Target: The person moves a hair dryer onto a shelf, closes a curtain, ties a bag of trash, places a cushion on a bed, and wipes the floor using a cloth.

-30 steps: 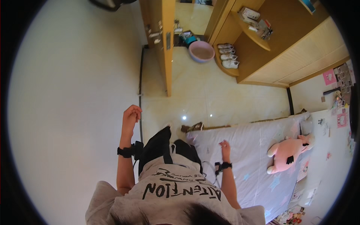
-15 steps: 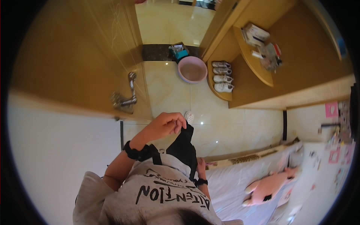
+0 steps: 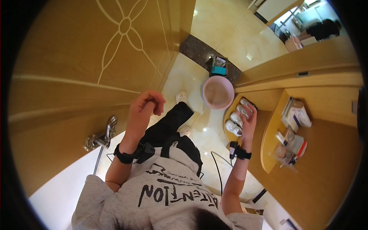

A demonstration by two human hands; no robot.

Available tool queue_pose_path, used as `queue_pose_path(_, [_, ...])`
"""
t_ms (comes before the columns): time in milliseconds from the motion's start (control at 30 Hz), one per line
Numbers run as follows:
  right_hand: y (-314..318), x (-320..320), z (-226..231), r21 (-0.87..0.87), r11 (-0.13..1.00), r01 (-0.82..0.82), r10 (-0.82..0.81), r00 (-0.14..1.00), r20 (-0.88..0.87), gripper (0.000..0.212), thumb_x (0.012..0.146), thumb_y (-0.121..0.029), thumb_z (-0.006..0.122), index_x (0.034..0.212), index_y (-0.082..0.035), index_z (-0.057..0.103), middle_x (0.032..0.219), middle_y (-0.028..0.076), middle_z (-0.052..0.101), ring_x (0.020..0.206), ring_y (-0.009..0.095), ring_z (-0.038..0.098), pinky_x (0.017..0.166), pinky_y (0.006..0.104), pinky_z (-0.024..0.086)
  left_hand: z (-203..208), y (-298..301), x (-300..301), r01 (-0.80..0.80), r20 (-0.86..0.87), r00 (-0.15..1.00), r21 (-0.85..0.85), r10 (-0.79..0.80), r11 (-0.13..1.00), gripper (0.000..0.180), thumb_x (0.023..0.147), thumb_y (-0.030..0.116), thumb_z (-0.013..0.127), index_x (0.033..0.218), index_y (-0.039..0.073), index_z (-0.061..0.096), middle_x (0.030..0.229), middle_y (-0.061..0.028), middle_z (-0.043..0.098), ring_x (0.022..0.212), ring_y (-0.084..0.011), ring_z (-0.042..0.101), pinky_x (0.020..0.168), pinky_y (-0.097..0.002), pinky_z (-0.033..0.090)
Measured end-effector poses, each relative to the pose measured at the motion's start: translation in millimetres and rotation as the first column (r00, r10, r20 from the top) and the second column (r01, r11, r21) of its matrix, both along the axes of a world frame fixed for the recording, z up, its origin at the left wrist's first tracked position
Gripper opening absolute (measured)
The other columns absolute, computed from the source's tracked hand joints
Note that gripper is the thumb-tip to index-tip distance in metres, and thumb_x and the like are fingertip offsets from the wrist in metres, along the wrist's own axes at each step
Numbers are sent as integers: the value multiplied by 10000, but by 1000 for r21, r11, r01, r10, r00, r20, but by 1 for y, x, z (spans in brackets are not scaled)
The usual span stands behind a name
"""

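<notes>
My left hand [image 3: 147, 106] is raised in front of the wooden door [image 3: 76, 61], its fingers loosely curled with nothing visible in them. Nearest below it on the door is a silver lever handle [image 3: 105, 134]. My right hand [image 3: 249, 122] is up on the other side, fingers spread and holding nothing. Behind it, in this view, several pale shoes [image 3: 234, 124] stand on a low rounded shelf; the hand partly covers them, and I cannot tell whether it touches any. Dark bands with small devices circle both wrists.
A pink basin [image 3: 217, 92] stands on the tiled floor by the dark threshold [image 3: 195, 51]. Beyond it is a box [image 3: 219, 67] with a teal item. At the right, a curved wooden shelf [image 3: 270, 153] holds packages. Another person [image 3: 324, 28] is in the far room.
My view has swung rightward and I have moved closer to the doorway. My right hand has risen from beside my body to in front of the shoes. The bed has left view.
</notes>
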State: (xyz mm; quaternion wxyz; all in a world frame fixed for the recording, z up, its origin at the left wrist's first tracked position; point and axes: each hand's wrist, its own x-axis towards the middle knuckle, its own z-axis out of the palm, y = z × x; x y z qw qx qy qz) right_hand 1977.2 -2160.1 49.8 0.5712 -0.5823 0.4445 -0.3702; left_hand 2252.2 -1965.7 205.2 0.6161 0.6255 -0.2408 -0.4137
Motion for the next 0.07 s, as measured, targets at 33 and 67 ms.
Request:
queue_pose_path(33, [-23, 26, 17, 1, 995, -103, 103, 995, 3, 396, 720, 6, 503, 1083, -48, 354, 1031, 116, 452, 976, 160, 437, 743, 238, 395, 0, -12, 8, -110, 8, 994, -41, 110, 993, 188, 728, -33, 312, 748, 23, 491, 609, -23, 462, 553, -79, 421, 529, -191, 353])
queue_pose_path(67, [-46, 56, 37, 2, 978, -208, 208, 978, 8, 406, 727, 5, 488, 1098, -61, 337, 1106, 119, 408, 1032, 174, 395, 801, 261, 373, 0, -22, 17, -153, 21, 988, -47, 154, 987, 188, 743, -20, 317, 760, 33, 497, 612, -25, 467, 562, -84, 434, 549, -186, 363])
